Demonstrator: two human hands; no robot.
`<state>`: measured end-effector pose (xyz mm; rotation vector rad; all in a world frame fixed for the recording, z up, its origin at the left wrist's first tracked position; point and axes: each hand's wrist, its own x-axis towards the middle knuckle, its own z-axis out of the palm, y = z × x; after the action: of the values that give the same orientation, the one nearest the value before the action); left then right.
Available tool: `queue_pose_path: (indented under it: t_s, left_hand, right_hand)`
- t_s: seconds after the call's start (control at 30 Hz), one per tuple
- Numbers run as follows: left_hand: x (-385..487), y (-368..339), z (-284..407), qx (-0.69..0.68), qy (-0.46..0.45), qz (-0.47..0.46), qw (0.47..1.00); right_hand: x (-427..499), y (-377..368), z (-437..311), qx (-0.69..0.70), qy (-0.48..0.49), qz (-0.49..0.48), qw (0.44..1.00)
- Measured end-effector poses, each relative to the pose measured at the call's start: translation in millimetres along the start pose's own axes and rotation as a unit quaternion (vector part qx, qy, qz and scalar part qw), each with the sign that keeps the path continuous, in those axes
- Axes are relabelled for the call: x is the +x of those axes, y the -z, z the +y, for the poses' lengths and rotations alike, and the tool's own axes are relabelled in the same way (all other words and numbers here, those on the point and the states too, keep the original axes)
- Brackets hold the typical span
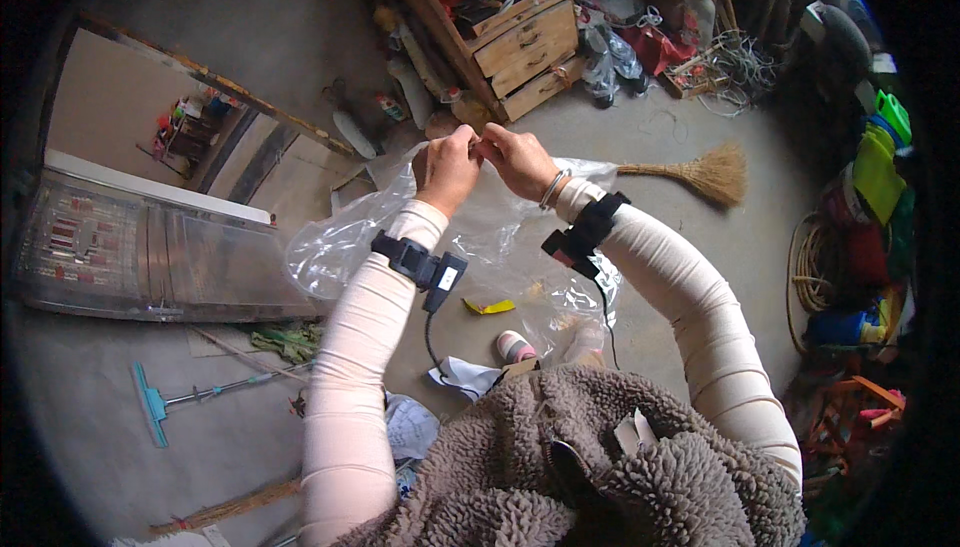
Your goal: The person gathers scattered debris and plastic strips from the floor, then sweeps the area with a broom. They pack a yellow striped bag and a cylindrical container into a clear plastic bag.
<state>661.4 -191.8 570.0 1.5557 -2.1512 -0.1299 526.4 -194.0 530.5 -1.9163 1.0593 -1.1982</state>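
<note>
Held up in front of me is a large clear plastic bag (487, 236), which hangs down and spreads out to both sides. My left hand (450, 164) pinches its upper edge. Right beside it, my right hand (521, 161) grips the same edge, and the fingertips of both hands meet. The fingers hide the exact spot they hold. Through the film I can make out the grey floor and part of a foot near the bag's lower end. A yellow strip (489, 308) appears below the left wrist.
A straw broom (697, 173) lies on the floor to the right. Ahead stands a wooden drawer cabinet (525, 48). At left are a large mirror (127, 97) and a teal squeegee (152, 404). Coiled rope (808, 273) and piled goods line the right side.
</note>
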Motion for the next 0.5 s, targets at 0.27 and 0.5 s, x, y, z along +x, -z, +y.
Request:
queue_pose_path:
  t_s: [0.27, 0.5]
  left_hand:
    - [3.0, -41.6, -6.5, -0.032, 0.103, 0.072, 0.992]
    - [0.2, -24.6, -118.4, 0.003, 0.181, 0.139, 0.974]
  right_hand:
    - [-10.6, -10.2, 2.8, 0.009, -0.089, 0.079, 0.993]
    - [-68.9, -11.1, -31.6, 0.081, -0.042, 0.003, 0.996]
